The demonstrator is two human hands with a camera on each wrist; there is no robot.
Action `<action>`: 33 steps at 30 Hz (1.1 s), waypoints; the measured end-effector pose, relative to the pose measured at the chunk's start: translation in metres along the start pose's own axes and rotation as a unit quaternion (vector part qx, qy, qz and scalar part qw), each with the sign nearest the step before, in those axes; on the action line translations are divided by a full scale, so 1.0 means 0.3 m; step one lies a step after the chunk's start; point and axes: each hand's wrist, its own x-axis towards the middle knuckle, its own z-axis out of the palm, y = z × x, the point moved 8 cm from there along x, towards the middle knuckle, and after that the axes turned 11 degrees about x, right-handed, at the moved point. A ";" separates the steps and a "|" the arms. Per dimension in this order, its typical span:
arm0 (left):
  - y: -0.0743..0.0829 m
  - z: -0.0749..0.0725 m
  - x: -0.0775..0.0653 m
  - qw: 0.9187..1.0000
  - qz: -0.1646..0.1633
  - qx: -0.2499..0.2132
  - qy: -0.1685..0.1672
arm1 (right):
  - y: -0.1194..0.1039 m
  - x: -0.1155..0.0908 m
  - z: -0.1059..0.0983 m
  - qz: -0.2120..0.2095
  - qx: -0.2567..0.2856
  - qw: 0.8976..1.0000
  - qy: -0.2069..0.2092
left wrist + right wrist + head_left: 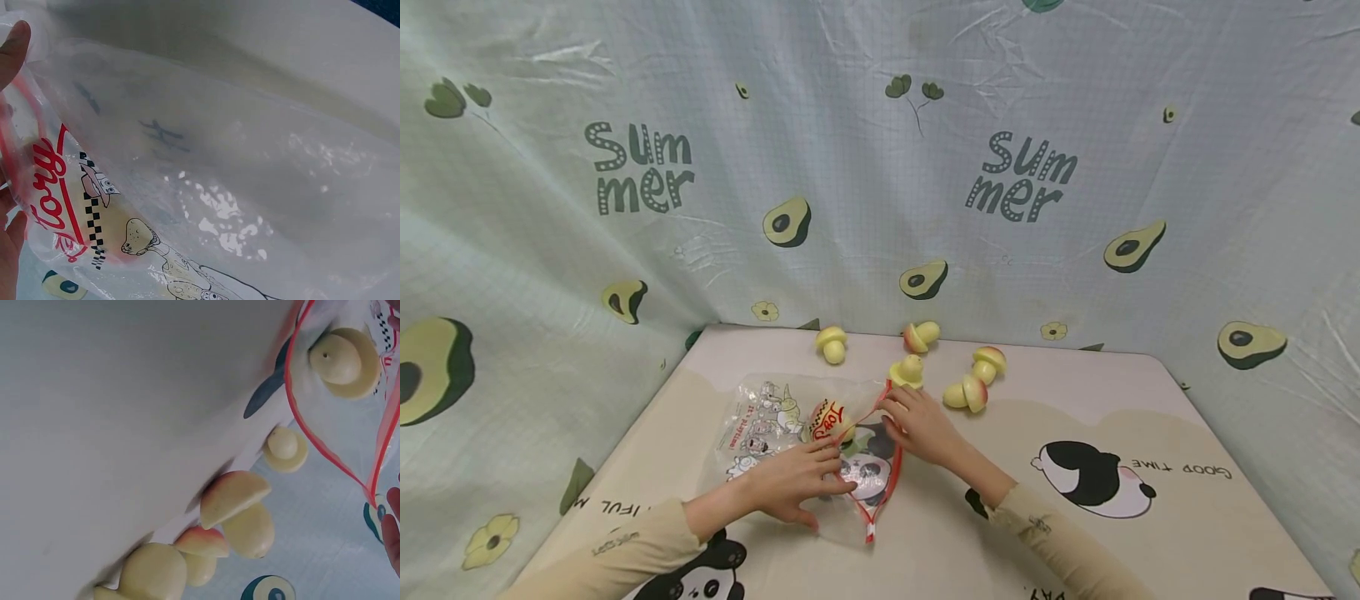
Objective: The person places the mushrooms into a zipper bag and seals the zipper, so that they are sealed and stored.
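Observation:
A clear plastic zip bag (752,417) with a red-edged mouth and cartoon prints lies on the table, its mouth spread toward the right. Inside is a yellow-and-red toy mushroom (337,359). My left hand (793,483) holds the near side of the mouth, fingers over the red edge and thumb apart, low on the plastic. At the far end of the mouth, my right hand (921,425) grips the red edge with bent fingers. Just beyond those fingers sits a yellow toy mushroom (907,372), outside the bag.
More toy mushrooms stand or lie toward the back: one (832,344) behind the bag, another (921,336) near the curtain, and two (967,393) to the right. An avocado-print curtain (865,167) hangs around the table (1045,517), which has panda prints.

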 end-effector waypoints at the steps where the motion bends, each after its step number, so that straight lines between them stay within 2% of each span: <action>1: 0.001 -0.001 0.000 1.000 0.000 0.002 0.001 | 0.004 0.005 -0.003 0.006 0.003 1.000 0.004; 6: 0.007 0.000 0.002 1.000 0.003 0.010 0.006 | 0.018 0.029 -0.013 0.027 0.010 1.000 0.012; 12: 0.016 0.012 0.007 1.000 -0.002 0.027 -0.006 | 0.038 0.067 -0.003 0.040 -0.020 0.999 0.012; 18: 0.024 0.022 0.013 0.999 -0.015 0.034 -0.018 | 0.063 0.111 0.007 0.070 -0.035 0.997 0.004; 24: 0.030 0.023 0.015 0.999 -0.019 0.044 -0.011 | 0.084 0.155 0.016 0.078 -0.048 0.996 0.002; 33: 0.035 0.035 0.012 0.998 -0.018 0.044 -0.029 | 0.115 0.209 0.038 0.088 -0.063 0.994 0.000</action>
